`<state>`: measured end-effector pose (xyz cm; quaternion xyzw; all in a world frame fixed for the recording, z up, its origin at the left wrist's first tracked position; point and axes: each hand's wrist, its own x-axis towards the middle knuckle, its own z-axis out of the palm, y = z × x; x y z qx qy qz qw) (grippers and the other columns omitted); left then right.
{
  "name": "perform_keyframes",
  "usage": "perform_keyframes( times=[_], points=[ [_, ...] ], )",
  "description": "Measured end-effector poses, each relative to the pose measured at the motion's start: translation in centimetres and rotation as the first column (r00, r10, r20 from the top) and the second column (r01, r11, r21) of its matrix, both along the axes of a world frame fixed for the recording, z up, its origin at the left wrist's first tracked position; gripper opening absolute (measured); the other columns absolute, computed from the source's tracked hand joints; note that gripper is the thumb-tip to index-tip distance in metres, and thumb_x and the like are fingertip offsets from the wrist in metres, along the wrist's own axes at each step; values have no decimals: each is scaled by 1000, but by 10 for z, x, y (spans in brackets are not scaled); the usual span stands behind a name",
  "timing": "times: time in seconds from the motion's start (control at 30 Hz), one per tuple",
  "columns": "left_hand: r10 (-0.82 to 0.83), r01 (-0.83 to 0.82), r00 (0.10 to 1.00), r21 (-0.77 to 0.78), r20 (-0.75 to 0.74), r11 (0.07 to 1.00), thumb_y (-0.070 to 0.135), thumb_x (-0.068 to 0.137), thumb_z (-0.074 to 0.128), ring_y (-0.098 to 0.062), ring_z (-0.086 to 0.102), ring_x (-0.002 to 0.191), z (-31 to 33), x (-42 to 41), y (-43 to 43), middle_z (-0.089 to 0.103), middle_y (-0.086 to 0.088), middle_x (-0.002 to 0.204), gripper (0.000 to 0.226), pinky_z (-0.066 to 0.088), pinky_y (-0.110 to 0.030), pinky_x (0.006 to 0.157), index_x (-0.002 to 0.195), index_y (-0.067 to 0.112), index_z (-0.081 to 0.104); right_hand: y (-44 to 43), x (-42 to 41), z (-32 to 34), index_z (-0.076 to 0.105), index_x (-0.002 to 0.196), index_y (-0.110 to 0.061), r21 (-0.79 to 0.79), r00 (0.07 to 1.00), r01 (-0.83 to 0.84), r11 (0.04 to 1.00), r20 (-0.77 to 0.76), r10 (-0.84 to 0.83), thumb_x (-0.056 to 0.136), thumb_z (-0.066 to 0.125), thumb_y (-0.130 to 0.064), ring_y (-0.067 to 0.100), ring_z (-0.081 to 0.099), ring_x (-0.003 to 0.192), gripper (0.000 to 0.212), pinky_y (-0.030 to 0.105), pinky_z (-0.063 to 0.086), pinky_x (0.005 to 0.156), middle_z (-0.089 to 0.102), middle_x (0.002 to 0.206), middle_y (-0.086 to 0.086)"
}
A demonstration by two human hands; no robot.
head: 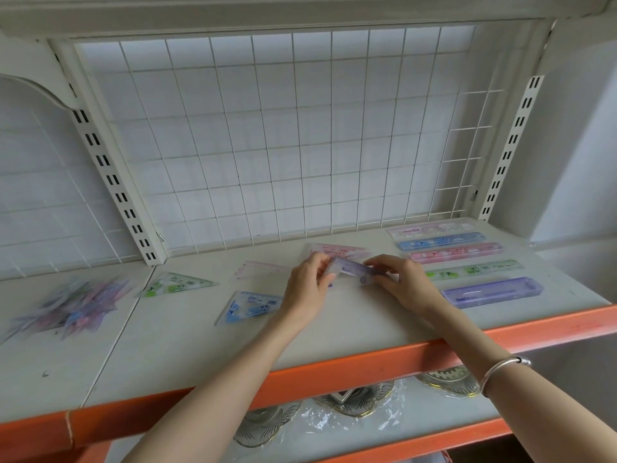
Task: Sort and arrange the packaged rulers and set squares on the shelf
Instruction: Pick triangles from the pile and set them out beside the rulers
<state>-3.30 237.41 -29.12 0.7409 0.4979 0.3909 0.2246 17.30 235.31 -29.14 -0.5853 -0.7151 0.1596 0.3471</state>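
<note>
While the left hand [309, 284] and right hand [405, 284] pinch a purple translucent packet [350, 271], sorting looks midway. Next, it should lie flat beside the blue triangular set square [253, 305].

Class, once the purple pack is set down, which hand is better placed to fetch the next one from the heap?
Probably the left hand: the heap lies far out on its side; the right hand, also holding the purple pack, would have to cross over.
</note>
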Motion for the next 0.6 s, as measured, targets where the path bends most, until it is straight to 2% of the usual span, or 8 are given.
perform_keyframes(
  times=[0.07,0.13,0.23,0.33,0.4,0.47,0.53,0.6],
  points=[
    [-14,17,1000,-125,22,992,4,87,62,-18,62,84,13,-2,4,63,-1,92,21,47,-19,74,108,3,61,-1,1,2,65,111,-18,-6,999,-27,1000,-37,27,85,64,-4,13,64,87,30,20,47,83,67,91,-5],
    [-28,37,999,-249,39,968,5,88,62,-15,58,84,22,-4,10,63,-3,95,22,43,-13,64,110,2,61,-3,0,5,65,112,-20,-17,998,-51,999,-26,50,79,69,-9,16,63,84,35,22,49,80,67,93,-2],
    [-44,75,995,-400,85,913,4,86,62,-19,57,84,32,-7,18,67,-14,94,15,40,-24,69,101,4,67,-1,-3,5,66,115,-15,7,993,-64,998,95,63,68,76,-6,19,62,85,49,26,49,80,67,99,3],
    [-24,79,993,-518,112,852,0,86,64,-21,51,84,38,-6,25,57,-13,90,7,40,-29,77,83,6,63,0,-5,6,72,105,-12,75,987,-44,996,155,31,69,74,-1,18,60,76,39,24,45,72,68,91,5],
    [8,66,992,-562,127,825,-2,84,67,-23,53,86,39,-4,26,57,-12,93,9,48,-37,84,91,2,64,0,-4,7,74,98,-13,83,979,-34,996,204,17,72,72,-4,18,59,70,28,26,44,66,69,83,6],
    [44,25,994,-580,104,815,-2,80,71,-25,58,88,38,-4,26,60,-13,95,22,50,-46,92,101,-1,64,-1,-3,11,75,94,-16,47,966,-24,999,258,11,75,69,-8,22,60,69,21,31,45,64,70,77,6],
    [61,7,994,-593,94,805,-4,77,74,-29,64,95,38,-2,25,61,-14,96,25,52,-48,91,100,-2,65,-1,-4,16,75,93,-16,7,952,-16,1000,304,13,77,68,-10,21,60,69,19,30,42,64,70,76,7],
    [60,11,994,-611,96,792,-6,77,73,-31,64,98,39,2,24,61,-14,98,30,54,-44,86,105,-5,64,-2,-5,21,75,98,-16,-28,949,-11,1000,316,20,77,67,-10,20,63,76,23,27,45,68,73,82,7]
  ],
)
